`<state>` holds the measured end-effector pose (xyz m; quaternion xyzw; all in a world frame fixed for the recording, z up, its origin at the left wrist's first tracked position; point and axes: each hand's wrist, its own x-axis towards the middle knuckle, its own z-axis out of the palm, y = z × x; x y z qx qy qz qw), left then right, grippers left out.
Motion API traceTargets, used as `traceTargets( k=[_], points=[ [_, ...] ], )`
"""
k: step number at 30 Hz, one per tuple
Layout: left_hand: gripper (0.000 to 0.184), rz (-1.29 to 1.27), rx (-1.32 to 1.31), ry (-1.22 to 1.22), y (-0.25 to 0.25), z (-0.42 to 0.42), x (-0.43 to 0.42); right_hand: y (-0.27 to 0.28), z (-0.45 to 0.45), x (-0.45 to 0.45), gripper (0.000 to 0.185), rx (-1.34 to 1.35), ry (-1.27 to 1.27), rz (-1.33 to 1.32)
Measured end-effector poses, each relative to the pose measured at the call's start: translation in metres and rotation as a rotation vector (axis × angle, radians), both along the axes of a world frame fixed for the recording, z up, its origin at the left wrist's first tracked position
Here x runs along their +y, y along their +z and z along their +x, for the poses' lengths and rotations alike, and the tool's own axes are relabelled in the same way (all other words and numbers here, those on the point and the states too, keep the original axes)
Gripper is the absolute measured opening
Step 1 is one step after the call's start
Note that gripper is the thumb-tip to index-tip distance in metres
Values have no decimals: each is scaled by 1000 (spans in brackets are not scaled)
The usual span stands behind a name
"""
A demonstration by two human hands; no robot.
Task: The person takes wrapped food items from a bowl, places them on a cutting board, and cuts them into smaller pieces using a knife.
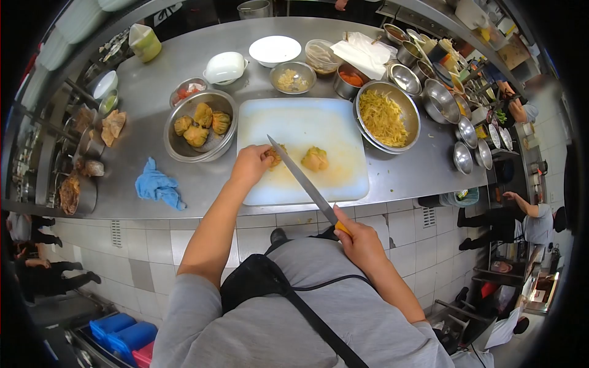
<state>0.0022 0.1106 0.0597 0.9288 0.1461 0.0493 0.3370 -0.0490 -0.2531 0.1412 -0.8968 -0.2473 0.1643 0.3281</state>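
My right hand (361, 242) grips the yellow handle of a long kitchen knife (307, 185) at the board's front edge. Its blade slants up and left over the white cutting board (294, 119). At the blade's far end, my left hand (250, 165) has its fingers closed on a yellow-brown lump of food (275, 158), partly hidden by fingers and blade. A second, similar lump (315, 159) lies on the board to the right of the blade, apart from it. Left of the board, a steel bowl (178, 147) holds several more such lumps.
A bowl of yellow shreds (383, 119) stands right of the board. Behind are a small steel bowl (293, 78), a white plate (275, 50) and a pot with orange contents (350, 80). A blue cloth (158, 184) lies left. Other people stand farther off.
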Motion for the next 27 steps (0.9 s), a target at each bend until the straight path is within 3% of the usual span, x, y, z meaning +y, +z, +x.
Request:
traceTargets(
  k=[6, 12, 18, 25, 27],
  points=[
    [27, 64, -185, -64, -13, 2, -2, -4, -1, 0, 62, 7, 1, -6],
    [15, 177, -151, 72, -25, 3, -18, -1, 0, 4, 61, -6, 10, -61],
    [17, 315, -131, 23, -24, 6, -20, 1, -2, 7, 59, -1, 11, -67],
    [14, 246, -179, 82, -31, 14, -6, 4, -5, 13, 59, -30, 14, -69],
    [16, 107, -129, 82, -27, 5, -1, 8, -6, 15, 58, -30, 10, -63]
  ],
)
